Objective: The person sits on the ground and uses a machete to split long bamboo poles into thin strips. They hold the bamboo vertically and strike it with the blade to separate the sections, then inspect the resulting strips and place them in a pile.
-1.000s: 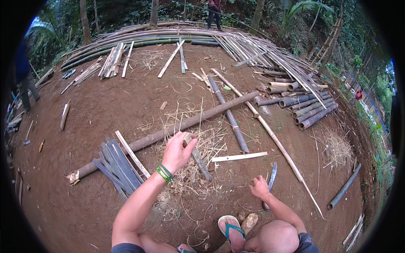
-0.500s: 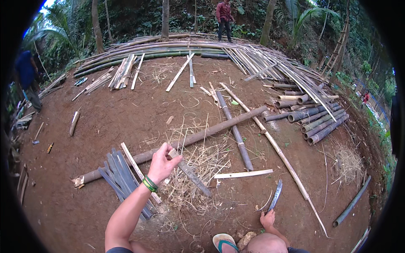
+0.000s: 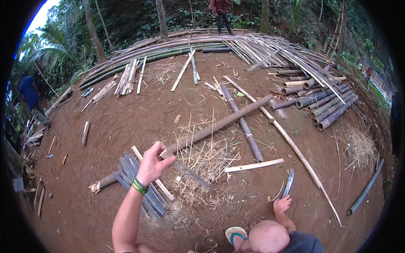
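Observation:
My left hand (image 3: 152, 163), with green and yellow bands at the wrist, pinches a short, weathered bamboo slat (image 3: 185, 171) near its upper end. The slat slants down to the right over a heap of bamboo shavings (image 3: 213, 158). Low on the right, past my bent knee (image 3: 268, 236), my right hand (image 3: 282, 204) is closed at the handle end of a machete (image 3: 288, 183). Its blade lies on the soil, pointing away from me; the hand hides the handle. Left of the shavings, under my left wrist, is a bundle of dark bamboo slats (image 3: 145, 192).
A long bamboo pole (image 3: 219, 124) crosses the ground beyond the shavings. A pale strip (image 3: 254, 165) lies near the machete. Cut bamboo tubes (image 3: 333, 110) are stacked at right. One person (image 3: 221, 16) stands at the back, another (image 3: 31, 97) far left. My sandalled foot (image 3: 236, 234) shows below.
The whole view has shifted, so the ground things sit higher and further right. My right hand has edged forward at the machete's handle end; the blade stays in place. My left hand still holds the slat.

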Demonstrator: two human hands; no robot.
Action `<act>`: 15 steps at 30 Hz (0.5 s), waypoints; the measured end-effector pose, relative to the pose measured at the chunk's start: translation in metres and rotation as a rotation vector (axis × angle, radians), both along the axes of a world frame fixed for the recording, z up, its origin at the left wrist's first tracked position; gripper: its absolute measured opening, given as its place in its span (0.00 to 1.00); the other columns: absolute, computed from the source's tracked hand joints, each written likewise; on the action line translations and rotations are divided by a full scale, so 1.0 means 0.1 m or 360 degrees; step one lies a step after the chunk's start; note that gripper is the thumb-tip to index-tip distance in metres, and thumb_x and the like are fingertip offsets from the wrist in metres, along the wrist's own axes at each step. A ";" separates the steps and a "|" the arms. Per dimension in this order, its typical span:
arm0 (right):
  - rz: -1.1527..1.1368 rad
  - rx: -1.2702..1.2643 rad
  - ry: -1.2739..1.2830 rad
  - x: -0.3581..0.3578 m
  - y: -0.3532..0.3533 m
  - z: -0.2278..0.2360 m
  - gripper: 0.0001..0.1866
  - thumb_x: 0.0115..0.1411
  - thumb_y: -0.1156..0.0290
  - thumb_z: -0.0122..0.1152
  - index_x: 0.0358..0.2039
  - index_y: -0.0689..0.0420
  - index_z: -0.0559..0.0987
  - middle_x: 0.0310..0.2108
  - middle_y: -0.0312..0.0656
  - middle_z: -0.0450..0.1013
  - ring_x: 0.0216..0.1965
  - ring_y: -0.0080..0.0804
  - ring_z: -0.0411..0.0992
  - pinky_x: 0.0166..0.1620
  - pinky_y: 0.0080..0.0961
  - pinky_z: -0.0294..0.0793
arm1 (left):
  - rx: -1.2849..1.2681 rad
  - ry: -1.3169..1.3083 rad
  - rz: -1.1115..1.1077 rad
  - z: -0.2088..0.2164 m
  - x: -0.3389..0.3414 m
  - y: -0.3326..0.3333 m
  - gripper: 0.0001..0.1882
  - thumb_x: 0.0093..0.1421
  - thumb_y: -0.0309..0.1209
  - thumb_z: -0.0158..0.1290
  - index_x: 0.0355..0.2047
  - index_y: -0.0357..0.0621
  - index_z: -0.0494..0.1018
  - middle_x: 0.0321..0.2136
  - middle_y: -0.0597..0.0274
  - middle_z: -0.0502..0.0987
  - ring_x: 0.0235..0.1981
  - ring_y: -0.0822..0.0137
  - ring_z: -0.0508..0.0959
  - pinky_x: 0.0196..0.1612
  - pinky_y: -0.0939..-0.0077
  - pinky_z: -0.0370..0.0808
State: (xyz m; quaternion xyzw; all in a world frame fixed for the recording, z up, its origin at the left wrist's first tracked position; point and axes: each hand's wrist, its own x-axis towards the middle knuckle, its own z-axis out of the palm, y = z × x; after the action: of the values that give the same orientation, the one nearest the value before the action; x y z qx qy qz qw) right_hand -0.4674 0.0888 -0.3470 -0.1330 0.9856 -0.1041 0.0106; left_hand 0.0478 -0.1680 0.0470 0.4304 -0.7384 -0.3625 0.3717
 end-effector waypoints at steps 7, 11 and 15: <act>0.0060 0.0122 -0.0096 0.35 0.35 0.12 0.33 0.55 0.57 0.70 0.54 0.64 0.71 0.56 0.54 0.62 0.59 0.51 0.64 0.58 0.46 0.69 | -0.0195 -0.0271 -0.0035 -0.10 0.11 -0.02 0.19 0.53 0.30 0.69 0.32 0.40 0.66 0.23 0.71 0.65 0.26 0.78 0.62 0.28 0.78 0.64; 0.0122 0.0068 -0.0200 0.23 0.52 0.11 0.27 0.56 0.59 0.69 0.48 0.64 0.74 0.52 0.54 0.67 0.56 0.51 0.68 0.57 0.44 0.71 | -0.0233 -0.0258 -0.0106 -0.04 -0.03 -0.03 0.18 0.52 0.30 0.69 0.32 0.39 0.68 0.23 0.71 0.64 0.27 0.78 0.62 0.29 0.78 0.62; 0.0050 -0.0023 -0.0203 0.00 0.57 -0.05 0.25 0.58 0.60 0.67 0.48 0.66 0.74 0.51 0.58 0.71 0.55 0.55 0.72 0.57 0.46 0.73 | 0.0158 -0.0138 -0.0203 -0.19 0.06 -0.05 0.17 0.51 0.21 0.67 0.34 0.42 0.68 0.29 0.72 0.71 0.32 0.79 0.72 0.36 0.82 0.72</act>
State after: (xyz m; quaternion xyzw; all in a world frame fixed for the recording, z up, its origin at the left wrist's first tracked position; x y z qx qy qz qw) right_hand -0.4675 0.1456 -0.3523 -0.1417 0.9799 -0.1192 0.0741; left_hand 0.0534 -0.1732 0.0276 0.4157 -0.7608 -0.4027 0.2937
